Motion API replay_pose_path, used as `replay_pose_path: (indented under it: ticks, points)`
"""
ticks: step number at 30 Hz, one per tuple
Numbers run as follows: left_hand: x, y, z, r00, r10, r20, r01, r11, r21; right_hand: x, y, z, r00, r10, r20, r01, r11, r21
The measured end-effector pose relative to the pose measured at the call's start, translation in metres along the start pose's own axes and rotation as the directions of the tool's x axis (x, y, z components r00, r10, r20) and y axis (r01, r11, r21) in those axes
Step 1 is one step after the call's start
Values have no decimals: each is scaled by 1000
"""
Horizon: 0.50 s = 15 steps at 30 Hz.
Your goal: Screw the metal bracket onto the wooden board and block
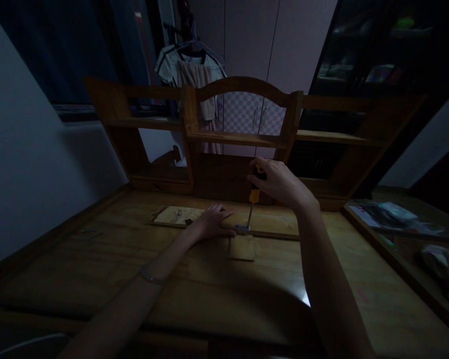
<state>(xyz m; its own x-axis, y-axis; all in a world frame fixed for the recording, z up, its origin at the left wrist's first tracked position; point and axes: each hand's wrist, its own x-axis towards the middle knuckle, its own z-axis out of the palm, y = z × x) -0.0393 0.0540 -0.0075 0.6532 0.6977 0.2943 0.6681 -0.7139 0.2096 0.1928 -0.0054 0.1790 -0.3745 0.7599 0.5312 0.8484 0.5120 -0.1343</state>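
Observation:
My right hand (277,182) is closed around the yellow and black handle of a screwdriver (254,195), held nearly upright. Its shaft runs down to a small metal hinge (242,229) at the front edge of a long wooden board (273,224). My left hand (214,222) lies on the board with fingers stretched out, thumb and fingertips close to the hinge's left side. Just in front of the hinge is a small square wooden piece (241,248). Whether the tip sits in a screw is too small to tell.
The work lies on a wooden desk (194,284) with a shelf unit (239,138) along its back. Thin metal pieces (92,232) rest at the left. Papers and packets (391,213) lie on a lower surface at the right. Clothes (194,70) hang behind.

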Motion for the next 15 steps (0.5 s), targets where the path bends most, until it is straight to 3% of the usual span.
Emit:
replay_pose_path:
  ticks: [5,15]
  points:
    - [1,-1,1,1000,-3,-4,3,1000,15,0,0,1,999,42,-8,-42,998,-56]
    - [2,-3,2,999,29,-24,-29,999,21,0,-2,0,999,18,31,-19,1000,18]
